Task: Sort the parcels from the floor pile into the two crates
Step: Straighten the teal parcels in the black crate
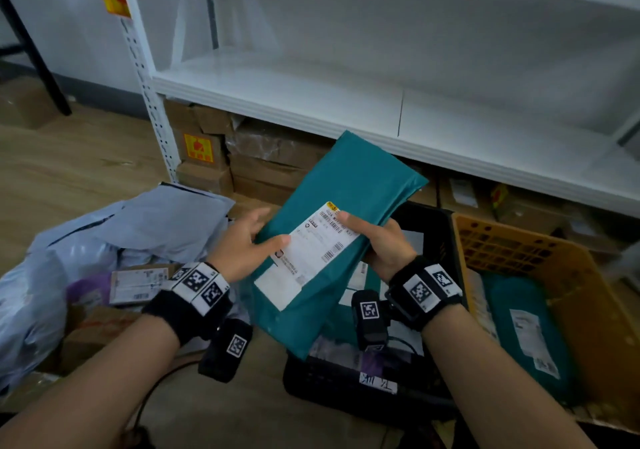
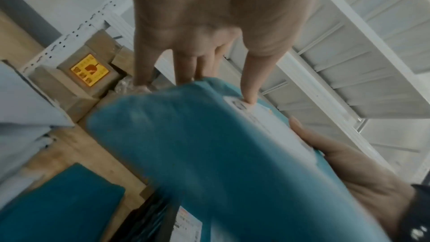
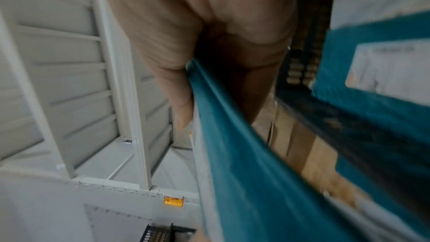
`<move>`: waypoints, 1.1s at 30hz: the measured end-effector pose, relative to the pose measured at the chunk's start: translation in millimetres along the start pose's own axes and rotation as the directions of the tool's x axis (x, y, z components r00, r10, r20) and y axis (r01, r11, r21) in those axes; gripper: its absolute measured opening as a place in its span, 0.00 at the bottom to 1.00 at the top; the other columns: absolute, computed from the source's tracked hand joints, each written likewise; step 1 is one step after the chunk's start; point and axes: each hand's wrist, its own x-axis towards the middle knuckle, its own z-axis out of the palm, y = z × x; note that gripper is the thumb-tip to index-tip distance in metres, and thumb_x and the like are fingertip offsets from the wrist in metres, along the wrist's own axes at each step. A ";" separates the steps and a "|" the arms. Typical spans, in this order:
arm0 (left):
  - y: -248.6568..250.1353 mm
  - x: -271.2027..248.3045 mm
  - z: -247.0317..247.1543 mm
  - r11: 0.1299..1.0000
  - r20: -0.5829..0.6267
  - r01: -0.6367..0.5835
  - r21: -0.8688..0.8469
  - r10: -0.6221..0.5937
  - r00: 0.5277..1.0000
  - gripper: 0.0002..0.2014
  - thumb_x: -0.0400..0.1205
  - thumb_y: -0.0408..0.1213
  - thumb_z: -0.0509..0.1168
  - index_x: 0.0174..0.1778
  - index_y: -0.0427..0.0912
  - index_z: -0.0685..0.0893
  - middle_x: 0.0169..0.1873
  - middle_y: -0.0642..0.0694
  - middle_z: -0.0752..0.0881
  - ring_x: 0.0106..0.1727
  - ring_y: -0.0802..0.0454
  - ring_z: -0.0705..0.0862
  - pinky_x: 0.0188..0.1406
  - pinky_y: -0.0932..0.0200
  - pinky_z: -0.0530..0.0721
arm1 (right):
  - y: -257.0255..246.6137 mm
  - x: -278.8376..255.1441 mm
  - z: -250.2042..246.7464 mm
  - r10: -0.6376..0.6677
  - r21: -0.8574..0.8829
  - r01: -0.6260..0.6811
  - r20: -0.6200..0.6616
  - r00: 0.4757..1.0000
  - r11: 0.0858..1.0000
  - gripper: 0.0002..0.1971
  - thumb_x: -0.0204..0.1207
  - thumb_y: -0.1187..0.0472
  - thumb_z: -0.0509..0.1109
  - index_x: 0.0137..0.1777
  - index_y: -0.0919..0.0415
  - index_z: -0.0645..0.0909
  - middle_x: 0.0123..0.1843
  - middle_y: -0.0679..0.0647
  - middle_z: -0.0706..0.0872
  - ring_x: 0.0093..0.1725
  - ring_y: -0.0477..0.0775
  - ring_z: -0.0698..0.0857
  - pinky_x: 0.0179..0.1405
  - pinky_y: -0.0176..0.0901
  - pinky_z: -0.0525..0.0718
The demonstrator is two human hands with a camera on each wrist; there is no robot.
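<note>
At far left the floor pile [image 1: 104, 240] of grey mailers spreads over bare wood flooring. The left hand [image 1: 242, 244] pinches the left edge of the teal parcel [image 1: 332, 240], thumb on its label [image 1: 311, 247]; the right hand [image 1: 384, 244] grips the opposite edge. The parcel hangs tilted over the black crate [image 1: 440, 237], just below the white shelf [image 1: 346, 102] lip. The yellow crate [image 1: 571, 292], rightmost, holds another teal mailer
</note>
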 end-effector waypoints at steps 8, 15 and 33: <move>3.0 -6.2 19.0 0.964 -0.027 0.040 -0.264 -0.049 0.998 0.14 0.73 0.34 0.78 0.52 0.43 0.86 0.45 0.48 0.92 0.48 0.49 0.91 0.49 0.52 0.88 | -25.5 -16.0 -27.5 0.057 -0.114 -0.044 0.118 0.991 0.992 0.20 0.78 0.75 0.70 0.70 0.70 0.81 0.64 0.64 0.89 0.63 0.65 0.88 0.59 0.62 0.89; 5.0 -12.2 24.4 0.961 -0.032 0.047 -0.274 -0.058 0.998 0.12 0.73 0.30 0.77 0.50 0.41 0.84 0.43 0.47 0.92 0.45 0.51 0.91 0.45 0.54 0.88 | -29.0 -15.5 -27.4 0.049 -0.131 -0.033 0.124 0.991 0.991 0.22 0.78 0.80 0.68 0.71 0.70 0.80 0.65 0.65 0.89 0.63 0.66 0.88 0.55 0.56 0.91; 7.5 -3.6 42.5 0.941 -0.071 0.088 -0.326 -0.118 0.990 0.12 0.73 0.30 0.77 0.48 0.38 0.82 0.42 0.46 0.90 0.39 0.54 0.90 0.35 0.62 0.86 | -12.4 1.2 -35.0 0.041 -0.121 -0.041 -0.001 0.999 0.992 0.18 0.79 0.71 0.73 0.68 0.62 0.82 0.60 0.60 0.91 0.57 0.61 0.91 0.51 0.57 0.92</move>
